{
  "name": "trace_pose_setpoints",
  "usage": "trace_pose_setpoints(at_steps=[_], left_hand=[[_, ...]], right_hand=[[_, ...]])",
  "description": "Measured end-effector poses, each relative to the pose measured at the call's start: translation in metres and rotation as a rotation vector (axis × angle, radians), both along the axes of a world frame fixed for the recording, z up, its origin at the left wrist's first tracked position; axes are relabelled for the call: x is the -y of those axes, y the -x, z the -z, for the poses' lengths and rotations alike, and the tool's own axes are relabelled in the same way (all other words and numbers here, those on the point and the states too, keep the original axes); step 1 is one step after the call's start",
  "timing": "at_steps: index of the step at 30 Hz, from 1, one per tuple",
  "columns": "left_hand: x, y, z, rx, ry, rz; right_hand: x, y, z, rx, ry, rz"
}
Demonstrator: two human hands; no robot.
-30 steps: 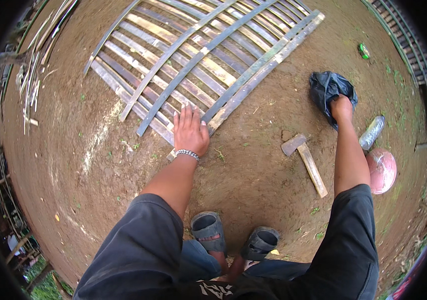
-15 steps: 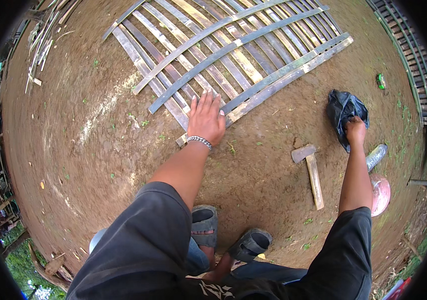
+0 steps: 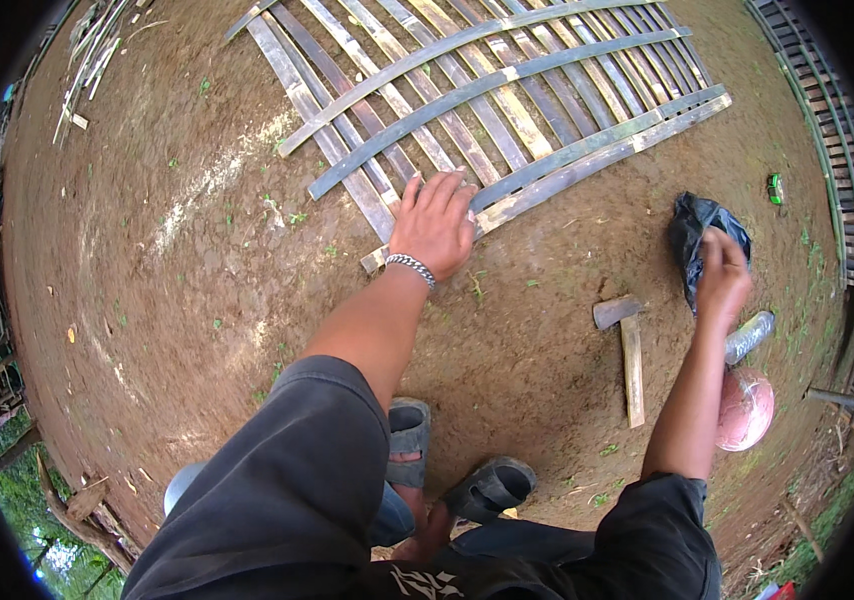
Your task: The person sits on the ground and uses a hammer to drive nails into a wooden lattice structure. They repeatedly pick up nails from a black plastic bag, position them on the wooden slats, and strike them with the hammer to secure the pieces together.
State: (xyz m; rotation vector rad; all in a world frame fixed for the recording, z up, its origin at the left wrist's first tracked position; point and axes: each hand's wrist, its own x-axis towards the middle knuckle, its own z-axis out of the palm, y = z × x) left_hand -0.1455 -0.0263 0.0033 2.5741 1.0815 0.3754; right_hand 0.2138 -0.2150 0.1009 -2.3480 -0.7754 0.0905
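Note:
My left hand [image 3: 435,228], with a chain bracelet at the wrist, rests with fingers stretched on the near corner of a slatted wooden lattice [image 3: 517,185]. On the right, my right hand [image 3: 724,275] is raised in front of a crumpled black plastic bag [image 3: 693,235] on the ground. Its fingers are pinched together; anything between them is too small to make out. A hatchet [image 3: 631,350] with a pale wooden handle lies on the soil between my two arms.
Right of my forearm are a clear plastic bottle [image 3: 750,338] and a round pink object [image 3: 744,408]. A small green item [image 3: 775,188] lies farther off. Loose thin strips [image 3: 97,55] are at the far left, and a slatted fence [image 3: 837,130] edges the right.
My right hand has drawn up out of the black bag toward me, fingers pinched. My left hand stays on the lattice corner; the whole view has shifted slightly.

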Motion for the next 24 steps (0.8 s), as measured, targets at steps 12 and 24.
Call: trace_pose_setpoints(at_steps=[12, 24], left_hand=[[-0.001, 0.001, -0.006, 0.123, 0.004, 0.092], [0.003, -0.002, 0.000, 0.069, -0.027, -0.007]], right_hand=[[-0.119, 0.189, 0.069, -0.348, -0.036, -0.576], [-0.144, 0.195, 0.105, -0.264, -0.202, -0.528]])
